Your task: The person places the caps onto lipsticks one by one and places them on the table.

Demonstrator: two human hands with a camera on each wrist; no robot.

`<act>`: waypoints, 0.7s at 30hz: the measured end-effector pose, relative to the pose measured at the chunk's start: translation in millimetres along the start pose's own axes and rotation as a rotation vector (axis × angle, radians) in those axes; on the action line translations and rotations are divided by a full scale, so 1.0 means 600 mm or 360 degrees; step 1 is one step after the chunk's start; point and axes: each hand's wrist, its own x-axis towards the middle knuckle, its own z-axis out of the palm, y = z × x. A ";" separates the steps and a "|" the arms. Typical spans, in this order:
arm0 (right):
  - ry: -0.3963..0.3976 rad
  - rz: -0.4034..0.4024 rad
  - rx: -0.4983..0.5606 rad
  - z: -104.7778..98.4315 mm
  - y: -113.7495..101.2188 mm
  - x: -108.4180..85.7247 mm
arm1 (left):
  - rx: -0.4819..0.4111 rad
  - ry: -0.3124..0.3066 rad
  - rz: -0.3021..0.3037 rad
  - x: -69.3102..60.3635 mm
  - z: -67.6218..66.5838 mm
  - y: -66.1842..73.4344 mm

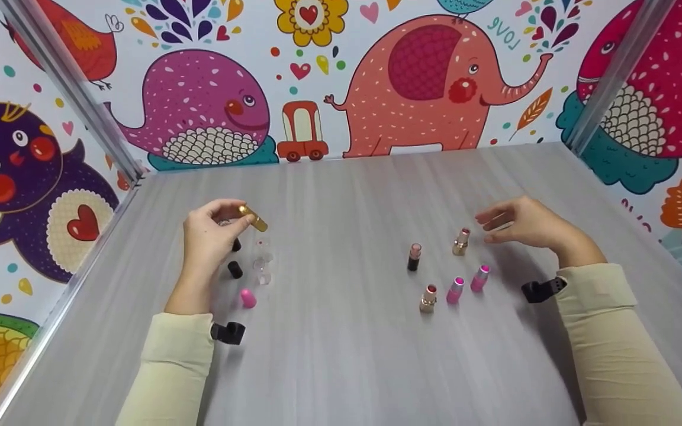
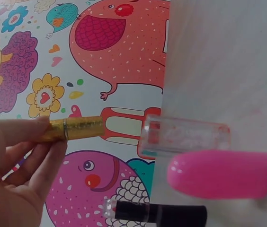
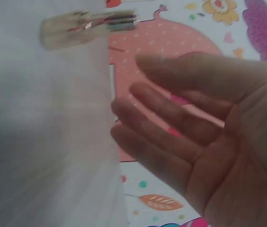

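Note:
My left hand [image 1: 206, 236] pinches a gold lipstick tube [image 1: 256, 219] between thumb and fingers, raised above the table; the left wrist view shows the tube [image 2: 84, 128] lying sideways in the fingertips. Below it stand black caps [image 1: 234, 270], clear caps [image 1: 264, 277] and a pink cap [image 1: 248, 298]. My right hand [image 1: 530, 226] holds nothing, its fingers [image 3: 157, 142] loosely extended. Closest to it stands an uncapped gold lipstick [image 1: 461, 243], apart from the fingers. Nearby, upright and uncapped, are a black lipstick [image 1: 414, 258], another gold lipstick [image 1: 428, 300] and two pink lipsticks [image 1: 454, 292].
The grey tabletop [image 1: 341, 343] runs back to a wall [image 1: 317, 71] printed with cartoon animals. Metal posts [image 1: 619, 77] stand at the two back corners. A small black camera [image 1: 228, 333] sits at the left wrist, with another black camera [image 1: 543, 290] at the right.

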 end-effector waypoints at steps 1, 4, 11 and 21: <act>-0.0020 -0.0012 0.0016 0.003 0.004 0.002 | 0.0008 -0.0008 -0.0007 0.001 0.002 -0.001; -0.0065 -0.0061 0.0059 0.013 0.014 0.010 | 0.0029 -0.0034 0.0010 0.006 0.007 -0.001; -0.0107 -0.0124 0.0141 0.033 0.033 0.022 | 0.0186 -0.0123 0.0123 0.027 0.019 0.001; -0.0110 -0.0114 0.0164 0.058 0.038 0.034 | 0.0389 -0.0259 0.0077 0.047 0.034 -0.008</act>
